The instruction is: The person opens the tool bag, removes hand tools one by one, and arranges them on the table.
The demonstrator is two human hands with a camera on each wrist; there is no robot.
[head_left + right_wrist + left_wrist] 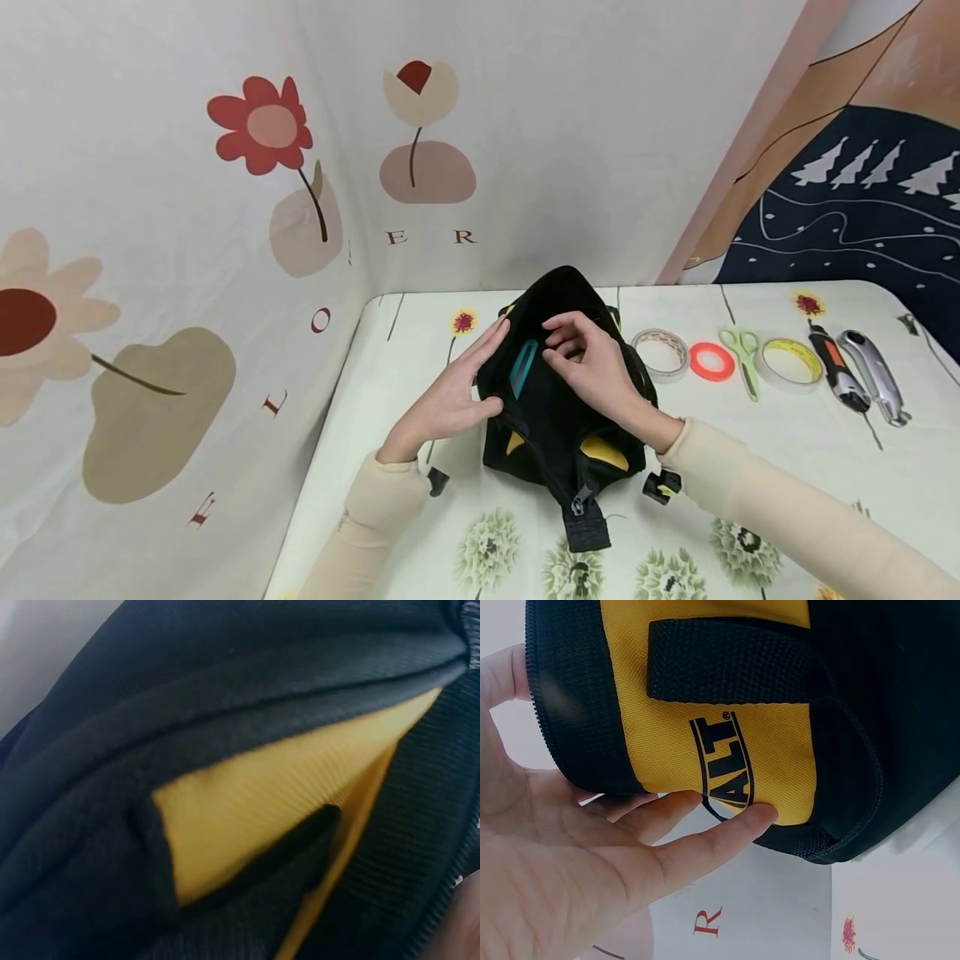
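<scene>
A black and yellow fabric tool bag, unzipped, stands on the table with its mouth gaping. My left hand holds the bag's left rim, thumb at the edge and fingers against the outside. In the left wrist view, those fingers touch the yellow panel, below a black webbing loop. Over the opening is my right hand, fingers loosely bent, with nothing visible in them. A slim teal item shows inside the bag. The right wrist view shows a yellow-lined inner pocket.
Right of the bag lie a clear tape roll, a red tape roll, green scissors and a yellow-cored tape roll. Beyond them are an orange-and-black hand tool and a silver utility knife. Fabric walls rise behind and left.
</scene>
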